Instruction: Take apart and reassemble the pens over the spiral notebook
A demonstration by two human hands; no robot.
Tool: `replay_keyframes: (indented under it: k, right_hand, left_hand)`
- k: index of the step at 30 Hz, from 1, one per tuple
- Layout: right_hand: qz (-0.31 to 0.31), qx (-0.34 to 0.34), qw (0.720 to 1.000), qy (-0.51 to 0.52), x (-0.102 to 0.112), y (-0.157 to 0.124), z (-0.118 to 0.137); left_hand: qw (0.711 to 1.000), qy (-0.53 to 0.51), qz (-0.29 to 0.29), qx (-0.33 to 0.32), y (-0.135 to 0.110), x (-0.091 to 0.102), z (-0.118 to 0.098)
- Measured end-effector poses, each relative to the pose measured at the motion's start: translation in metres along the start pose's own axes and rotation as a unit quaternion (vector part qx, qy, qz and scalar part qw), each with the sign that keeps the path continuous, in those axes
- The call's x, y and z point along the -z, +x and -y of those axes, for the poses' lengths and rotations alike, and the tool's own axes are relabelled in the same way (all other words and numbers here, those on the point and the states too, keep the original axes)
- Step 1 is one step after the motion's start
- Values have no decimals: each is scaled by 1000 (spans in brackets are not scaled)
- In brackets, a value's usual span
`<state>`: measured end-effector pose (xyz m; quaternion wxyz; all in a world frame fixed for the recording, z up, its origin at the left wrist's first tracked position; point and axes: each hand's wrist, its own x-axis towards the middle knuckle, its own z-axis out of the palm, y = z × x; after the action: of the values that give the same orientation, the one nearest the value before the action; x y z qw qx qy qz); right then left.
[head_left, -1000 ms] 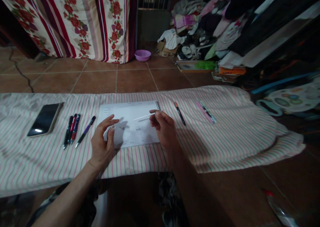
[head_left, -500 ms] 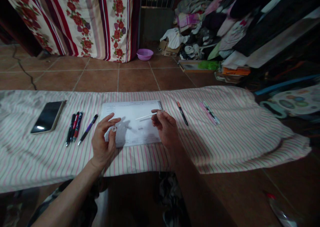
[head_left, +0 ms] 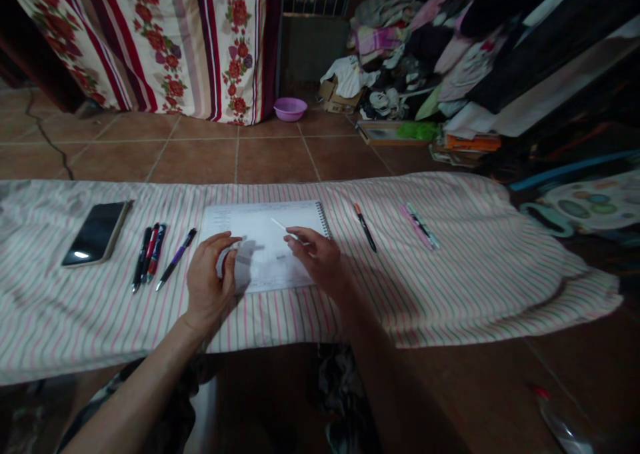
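Stick (head_left: 279, 224) sits in your right hand (head_left: 320, 259), pinched between thumb and fingers that are drawn nearly together on it, its free end reaching past the fingertips, away from you and leftward, over the notebook (head_left: 265, 214). Your left hand (head_left: 206, 277) curves over the notebook's left part, thumb and forefinger parted by a small gap; whether they have hold of anything cannot be told.

Your hold on something so slim looks light, so if the thumb slackens, the stick could swivel between the fingertips or drop onto the page. White on white paper, it would be easy to lose sight of there. Swing your right hand outward and you could knock the orange-ended pen (head_left: 365, 227), which lies to the right of those fingers. Pull your left hand outward and its knuckles could catch the purple pen (head_left: 176, 259), just left of them. Press hard on the page and the notebook might slip, as the cloth (head_left: 465, 274) looks loose.

You can't see the stick's near end, lost among your right fingers, nor whether its far tip touches the page. Something small and pale near your left fingertips is too blurred to name. Your left hand hides the notebook's near left corner, your right hand part of its right side, and the writing between them is unreadable.
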<state>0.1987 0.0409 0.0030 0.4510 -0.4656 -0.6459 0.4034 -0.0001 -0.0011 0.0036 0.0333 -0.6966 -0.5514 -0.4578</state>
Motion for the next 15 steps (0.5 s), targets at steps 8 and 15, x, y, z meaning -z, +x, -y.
replay_keyframes:
  k: [8, 15]
  right_hand:
    - [59, 116, 951, -280, 5, -3, -13]
    - [81, 113, 934, -330, 6, -4, -14]
  left_hand:
    - [994, 73, 54, -55, -2, -3, 10]
    - [992, 56, 76, -84, -4, -6, 16]
